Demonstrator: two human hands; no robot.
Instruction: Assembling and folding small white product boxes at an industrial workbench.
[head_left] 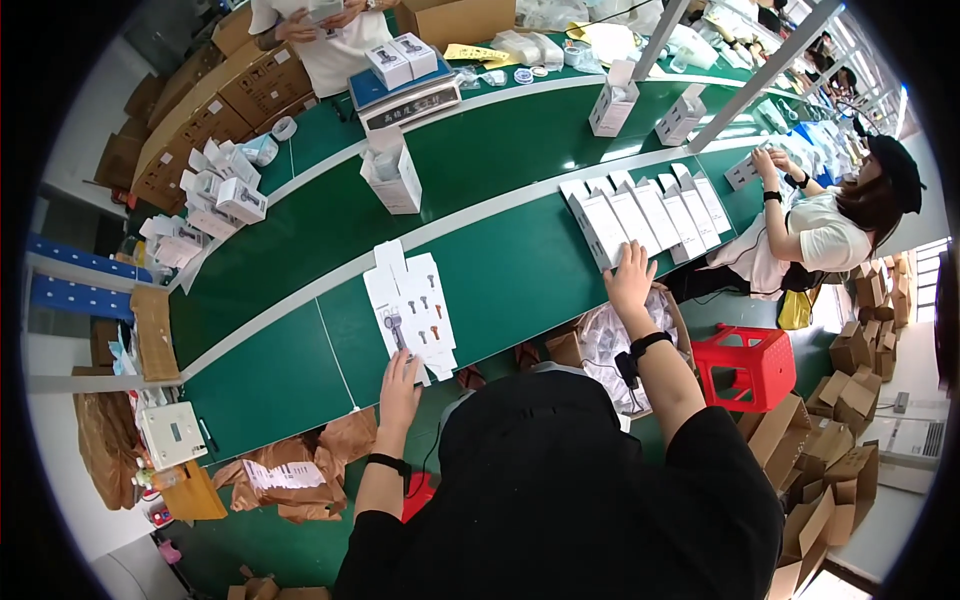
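A flat, unfolded white box blank (432, 292) printed with small pictures of a handheld device lies on the green bench in front of me. My left hand (401, 385) rests at its near edge, fingers stretched out. To the right, several white boxes (655, 215) with raised end flaps lie side by side in a slanted row. My right hand (630, 278) is at the near end of the leftmost boxes, its fingers spread and touching them. Whether its thumb presses on a box is too small to tell.
Behind the bench runs a green conveyor (500, 150) carrying upright open boxes (392, 172). A co-worker (825, 215) at right handles a box; another person (320, 40) stands across. A red stool (745, 367) and a carton of plastic bags (615, 350) stand beside me.
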